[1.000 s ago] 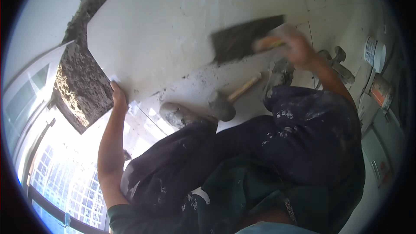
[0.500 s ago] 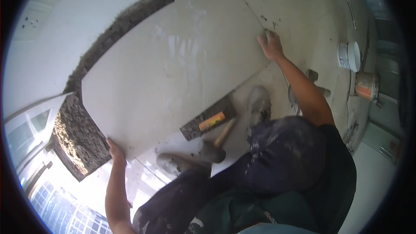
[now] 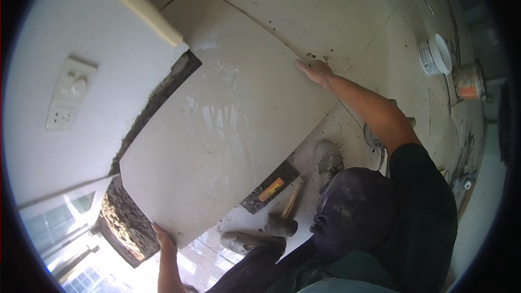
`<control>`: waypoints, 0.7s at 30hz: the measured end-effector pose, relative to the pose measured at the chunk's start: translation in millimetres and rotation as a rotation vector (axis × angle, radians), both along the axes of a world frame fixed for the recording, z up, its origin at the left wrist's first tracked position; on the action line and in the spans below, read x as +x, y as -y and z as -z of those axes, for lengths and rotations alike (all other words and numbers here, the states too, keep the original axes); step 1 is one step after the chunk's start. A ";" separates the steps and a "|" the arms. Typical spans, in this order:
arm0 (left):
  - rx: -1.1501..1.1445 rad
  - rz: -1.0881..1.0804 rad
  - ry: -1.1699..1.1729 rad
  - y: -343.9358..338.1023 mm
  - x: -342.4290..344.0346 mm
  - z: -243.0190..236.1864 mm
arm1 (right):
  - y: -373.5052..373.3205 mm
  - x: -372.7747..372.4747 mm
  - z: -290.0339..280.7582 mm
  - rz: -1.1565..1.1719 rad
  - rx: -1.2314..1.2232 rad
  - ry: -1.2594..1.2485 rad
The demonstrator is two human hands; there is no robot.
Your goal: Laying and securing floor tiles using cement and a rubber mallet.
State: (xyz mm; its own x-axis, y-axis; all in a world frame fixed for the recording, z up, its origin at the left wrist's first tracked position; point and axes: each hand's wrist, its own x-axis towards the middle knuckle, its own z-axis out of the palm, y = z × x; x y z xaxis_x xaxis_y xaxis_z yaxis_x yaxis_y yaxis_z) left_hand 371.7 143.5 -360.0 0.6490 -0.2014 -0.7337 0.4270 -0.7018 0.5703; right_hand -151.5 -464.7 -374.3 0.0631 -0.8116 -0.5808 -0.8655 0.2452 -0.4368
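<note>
A large pale tile [image 3: 217, 130] lies across the floor, with a dark strip along the wall and a rough mortar bed [image 3: 130, 222] exposed at its lower-left end. My left hand [image 3: 165, 241] grips that lower-left edge, fingers curled against it. My right hand [image 3: 316, 71] holds the tile's far right edge. Beside the near edge lies a dark notched trowel [image 3: 256, 201] with an orange handle. A rubber mallet [image 3: 281, 224] with a wooden handle rests on the floor between my shoes [image 3: 328, 160].
A white wall [image 3: 54, 163] with a switch and socket plate [image 3: 71, 92] borders the left, above a glazed frame [image 3: 65, 211]. At the right sit a white bucket [image 3: 434, 54] and a mortar-smeared orange container [image 3: 467, 81]. Grey tools [image 3: 374, 135] lie under my right arm.
The trowel has left my right hand and lies on the floor. That hand has moved onto the tile's far edge. The view has shifted, showing more of the left wall.
</note>
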 end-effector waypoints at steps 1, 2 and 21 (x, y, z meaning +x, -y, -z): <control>0.004 0.002 -0.016 -1.0 5.6 -3.0 | 1.0 2.7 -1.8 0.015 -0.020 0.063; 0.001 0.029 -0.020 6.3 3.9 0.2 | 5.9 -8.3 1.1 0.042 -0.025 0.058; 0.184 -0.414 0.168 62.0 -141.1 -39.3 | 67.0 -46.5 -71.2 0.017 -0.254 0.121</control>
State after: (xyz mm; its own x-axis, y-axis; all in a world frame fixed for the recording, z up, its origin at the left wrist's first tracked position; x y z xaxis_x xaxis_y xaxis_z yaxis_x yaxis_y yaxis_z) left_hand 230.7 81.5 -320.7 0.7599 0.2225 -0.6108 0.6043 -0.5882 0.5375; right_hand -198.1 -531.7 -303.1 0.1052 -0.9315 -0.3481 -0.8001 0.1286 -0.5859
